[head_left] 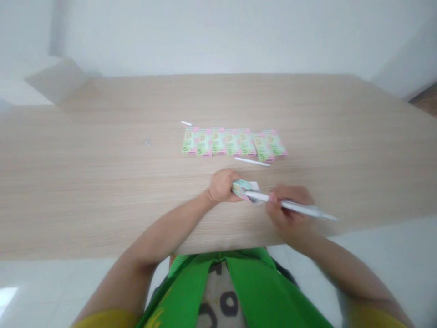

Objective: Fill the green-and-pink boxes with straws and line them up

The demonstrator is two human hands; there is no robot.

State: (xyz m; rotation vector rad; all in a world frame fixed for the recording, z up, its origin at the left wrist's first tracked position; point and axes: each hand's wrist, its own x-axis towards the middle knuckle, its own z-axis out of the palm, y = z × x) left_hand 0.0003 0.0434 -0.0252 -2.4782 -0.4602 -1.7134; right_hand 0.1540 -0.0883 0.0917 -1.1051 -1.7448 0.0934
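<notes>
My left hand (223, 185) is wrapped around a small pastel green and pink box (241, 187), whose white flap stands open toward the right. In my right hand (290, 207) are slim white sticks (300, 208), pinched between thumb and fingers. Their left end is at the mouth of the box; blur hides how far in it reaches and how many there are. Just beyond my hands lies one loose white stick (252, 161). Behind it, a row of several matching boxes (218, 141) marked with a 5 lies side by side.
A wood-grain table (102, 182) spreads out under everything. A short white stick (186, 123) lies by the row's far left corner, and a tiny pale scrap (148, 143) lies further left. White walls rise behind the table; its near edge is close to my body.
</notes>
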